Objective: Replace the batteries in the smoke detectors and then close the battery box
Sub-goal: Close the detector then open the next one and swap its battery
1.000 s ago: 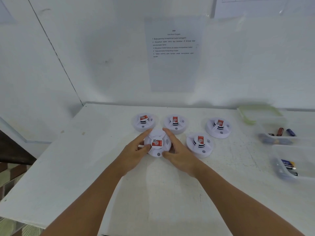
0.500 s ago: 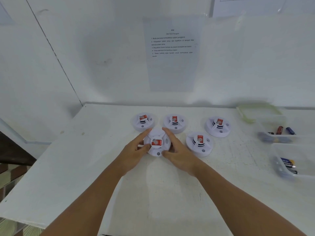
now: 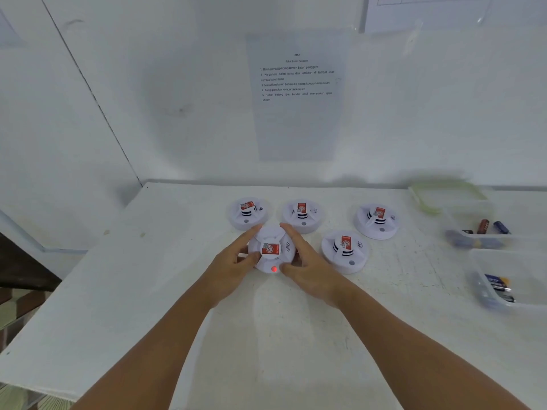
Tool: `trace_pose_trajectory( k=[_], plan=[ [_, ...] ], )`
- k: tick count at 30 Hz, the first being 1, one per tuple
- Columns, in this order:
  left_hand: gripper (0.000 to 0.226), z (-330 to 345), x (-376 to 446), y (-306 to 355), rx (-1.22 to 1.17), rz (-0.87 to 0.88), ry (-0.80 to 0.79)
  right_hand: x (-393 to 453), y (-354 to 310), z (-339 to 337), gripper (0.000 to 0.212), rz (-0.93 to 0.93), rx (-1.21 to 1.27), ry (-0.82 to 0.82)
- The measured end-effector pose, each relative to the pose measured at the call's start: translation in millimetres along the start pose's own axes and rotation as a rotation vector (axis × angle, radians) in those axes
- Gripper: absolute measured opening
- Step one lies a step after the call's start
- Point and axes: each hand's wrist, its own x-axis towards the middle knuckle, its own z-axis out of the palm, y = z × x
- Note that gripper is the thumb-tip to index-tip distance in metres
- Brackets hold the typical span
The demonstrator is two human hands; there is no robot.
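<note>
My left hand [image 3: 233,263] and right hand [image 3: 307,261] clasp the round white plastic smoke detector [image 3: 270,251], its red light [image 3: 274,269] lit; twisting carelessly could knock the neighbouring white detector [image 3: 344,251].

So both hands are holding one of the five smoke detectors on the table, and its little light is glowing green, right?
Not quite: the light glows red, not green, as the head view shows. The rest holds: the left hand and right hand hold one smoke detector, one of five on the table.

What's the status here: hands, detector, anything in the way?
Left hand and right hand grip the detector on the table. Its light glows red. Nothing in the way.
</note>
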Motion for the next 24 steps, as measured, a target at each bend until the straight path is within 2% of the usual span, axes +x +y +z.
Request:
trace_pose_trajectory(
  k=[24],
  plan=[
    [0.056,-1.3,1.1,-0.4,0.035,0.004,-0.019,0.8,0.6,-0.1,0.079,-0.007,-0.003,-0.004]
  ],
)
